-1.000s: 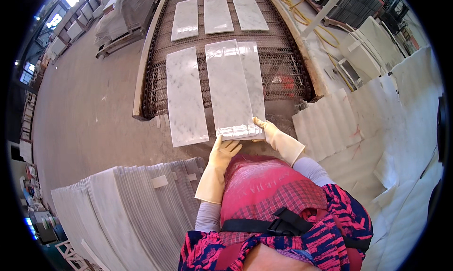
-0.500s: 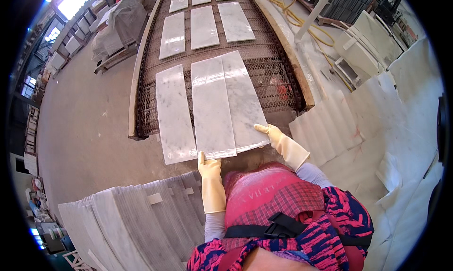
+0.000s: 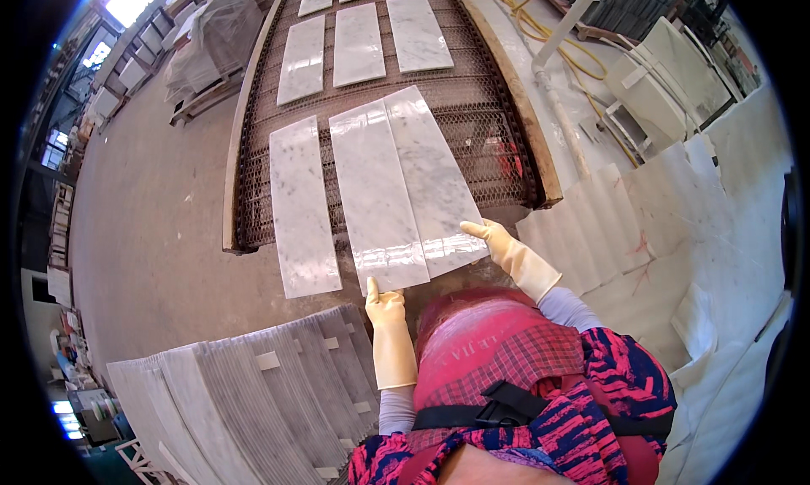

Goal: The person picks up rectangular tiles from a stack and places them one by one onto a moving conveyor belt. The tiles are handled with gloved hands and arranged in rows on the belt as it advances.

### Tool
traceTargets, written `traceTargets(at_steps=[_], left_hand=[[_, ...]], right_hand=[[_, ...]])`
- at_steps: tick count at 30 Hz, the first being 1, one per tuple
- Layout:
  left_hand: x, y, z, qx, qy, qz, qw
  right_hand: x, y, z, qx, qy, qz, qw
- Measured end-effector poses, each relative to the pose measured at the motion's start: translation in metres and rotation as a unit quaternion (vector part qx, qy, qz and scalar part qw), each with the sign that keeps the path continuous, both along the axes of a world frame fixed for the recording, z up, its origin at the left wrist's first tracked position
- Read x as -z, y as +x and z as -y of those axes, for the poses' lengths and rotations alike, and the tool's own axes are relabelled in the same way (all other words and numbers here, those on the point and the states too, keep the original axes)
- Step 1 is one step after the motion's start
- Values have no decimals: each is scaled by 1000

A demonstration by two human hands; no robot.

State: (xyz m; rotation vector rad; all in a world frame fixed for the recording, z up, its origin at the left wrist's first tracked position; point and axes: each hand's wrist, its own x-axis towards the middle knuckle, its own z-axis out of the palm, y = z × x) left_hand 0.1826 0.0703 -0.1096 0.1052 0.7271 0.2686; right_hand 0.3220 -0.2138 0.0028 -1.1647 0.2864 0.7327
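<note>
Two long white marble tiles with grey veining, a middle one and a right one, overlap along their long sides over the near end of the conveyor. My gloved left hand is closed on the near edge of the middle tile, thumb on top. The right tile's outer near corner is gripped by my gloved right hand, its thumb on the face and fingers hidden beneath. Beside them, separated by a narrow gap, a third tile overhangs the conveyor's near end, touched by neither hand.
The mesh conveyor belt carries rows of tiles farther off. A stack of upright slabs stands at near left. White foam sheeting covers the right side. A yellow hose and wrapped pallet goods lie beyond.
The two overlapping tiles have shifted slightly and their near edge looks more tilted, apart from the third tile. My left hand has moved a little right and down; both hands keep hold.
</note>
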Motion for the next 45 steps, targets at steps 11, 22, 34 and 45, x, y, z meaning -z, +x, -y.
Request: traceTargets(at_steps=[11, 22, 34, 45], left_hand=[[44, -15, -8, 111, 28, 192, 975], [-15, 12, 20, 18, 107, 126, 986], [-1, 8, 17, 22, 349, 48, 935], [-41, 29, 10, 34, 67, 22, 997]], right_hand=[[-7, 1, 4, 29, 21, -17, 999], [20, -1, 3, 70, 58, 6, 996], [0, -10, -1, 68, 50, 20, 996], [-6, -13, -8, 119, 65, 20, 991]])
